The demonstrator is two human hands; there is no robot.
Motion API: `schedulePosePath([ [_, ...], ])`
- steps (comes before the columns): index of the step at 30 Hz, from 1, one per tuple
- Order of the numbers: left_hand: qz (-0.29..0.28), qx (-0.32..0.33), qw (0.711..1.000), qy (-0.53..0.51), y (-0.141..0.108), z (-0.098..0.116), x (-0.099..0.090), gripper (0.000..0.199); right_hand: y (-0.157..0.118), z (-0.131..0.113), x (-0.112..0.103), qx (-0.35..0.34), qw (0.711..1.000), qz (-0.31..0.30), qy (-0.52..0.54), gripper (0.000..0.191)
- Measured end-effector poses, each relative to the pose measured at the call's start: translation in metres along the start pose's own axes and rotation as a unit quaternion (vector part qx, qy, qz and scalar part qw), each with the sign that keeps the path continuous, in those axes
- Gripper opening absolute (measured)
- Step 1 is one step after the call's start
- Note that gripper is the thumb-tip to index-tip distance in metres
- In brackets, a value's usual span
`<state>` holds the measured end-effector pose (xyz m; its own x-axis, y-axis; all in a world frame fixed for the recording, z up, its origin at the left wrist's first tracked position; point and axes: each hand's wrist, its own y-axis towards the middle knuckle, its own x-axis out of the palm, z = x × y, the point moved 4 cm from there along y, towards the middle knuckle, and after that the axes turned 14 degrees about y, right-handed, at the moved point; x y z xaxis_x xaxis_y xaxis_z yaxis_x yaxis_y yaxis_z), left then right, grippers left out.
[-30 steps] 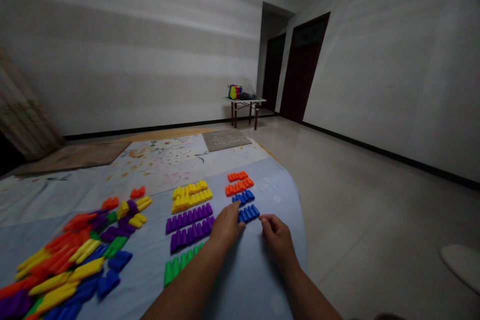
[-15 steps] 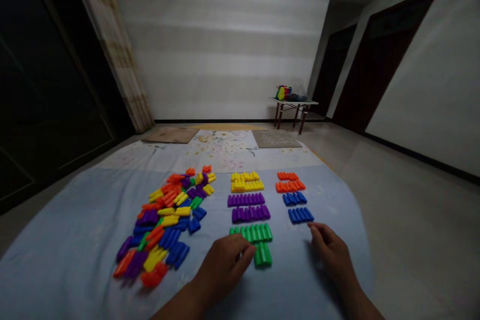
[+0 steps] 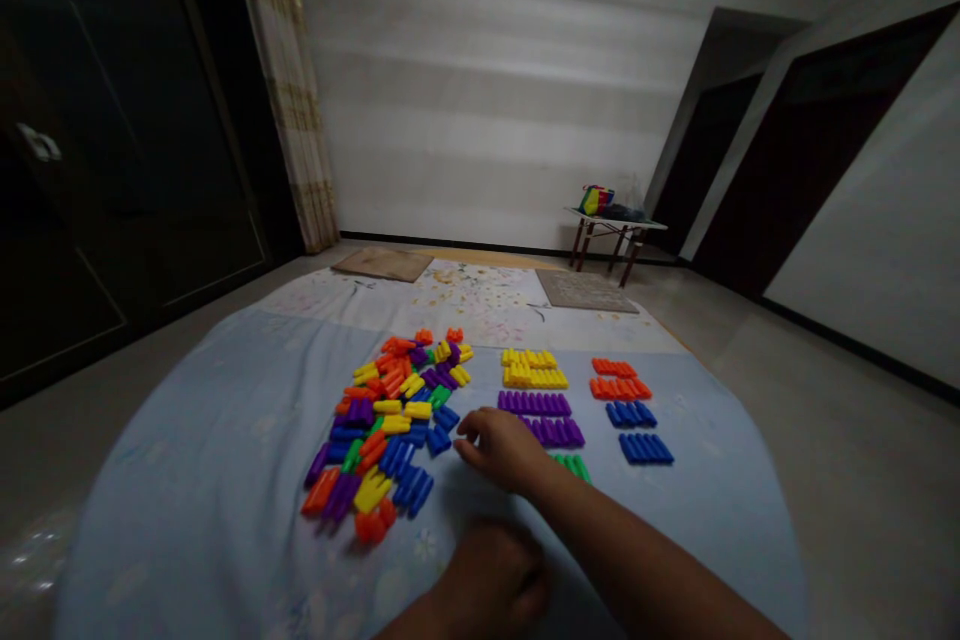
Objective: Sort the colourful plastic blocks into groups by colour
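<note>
My right hand (image 3: 495,445) reaches leftward to the right edge of a mixed pile of plastic pieces (image 3: 394,425), close to some blue pieces (image 3: 439,439). Its thumb and index finger are apart, with nothing seen between them. Nearer to me, my left hand (image 3: 491,570) is over the cloth, smeared by motion, so its fingers cannot be made out. Beyond my right forearm lie rows of yellow pieces (image 3: 535,369), purple pieces (image 3: 536,404) and green pieces (image 3: 574,467); the arm covers most of the green. Farther right are orange pieces (image 3: 620,388) and blue rows (image 3: 646,449).
A pale blue flowered cloth (image 3: 195,420) covers the table. At its far end lie a brown mat (image 3: 384,264) and a greyish mat (image 3: 586,291). A small table (image 3: 616,218) with a colourful bag (image 3: 596,200) stands by the far wall.
My right hand has gone from beside the blue rows across to the pile. My left hand has drawn back toward me from the green pieces. The view has turned left.
</note>
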<state>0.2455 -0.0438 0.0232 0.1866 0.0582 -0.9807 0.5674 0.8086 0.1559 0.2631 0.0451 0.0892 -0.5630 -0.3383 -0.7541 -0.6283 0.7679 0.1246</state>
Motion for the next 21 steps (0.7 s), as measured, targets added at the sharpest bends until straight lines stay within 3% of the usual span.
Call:
schedulePosePath([
  [5, 0.039, 0.014, 0.994, -0.097, -0.001, -0.001, -0.005, 0.031, 0.035, -0.001, 0.039, 0.033, 0.997, -0.011, -0.066, 0.037],
  [9, 0.032, 0.002, 0.992, -0.123, 0.000, -0.004, -0.004, 0.027, 0.035, 0.003, 0.042, 0.031, 0.998, -0.022, -0.054, 0.034],
  [12, -0.003, -0.010, 0.996, -0.092, 0.000, -0.004, 0.002, 0.017, 0.017, 0.005, 0.024, 0.011, 1.000, 0.021, 0.003, 0.036],
  [15, 0.009, -0.018, 0.998, -0.055, 0.000, -0.004, 0.003, 0.015, -0.013, 0.019, -0.007, -0.002, 0.990, 0.111, 0.083, 0.035],
  [21, 0.062, -0.002, 0.998, -0.009, 0.002, -0.006, -0.001, 0.027, -0.096, 0.098, -0.086, 0.101, 0.945, 0.289, 0.114, 0.027],
])
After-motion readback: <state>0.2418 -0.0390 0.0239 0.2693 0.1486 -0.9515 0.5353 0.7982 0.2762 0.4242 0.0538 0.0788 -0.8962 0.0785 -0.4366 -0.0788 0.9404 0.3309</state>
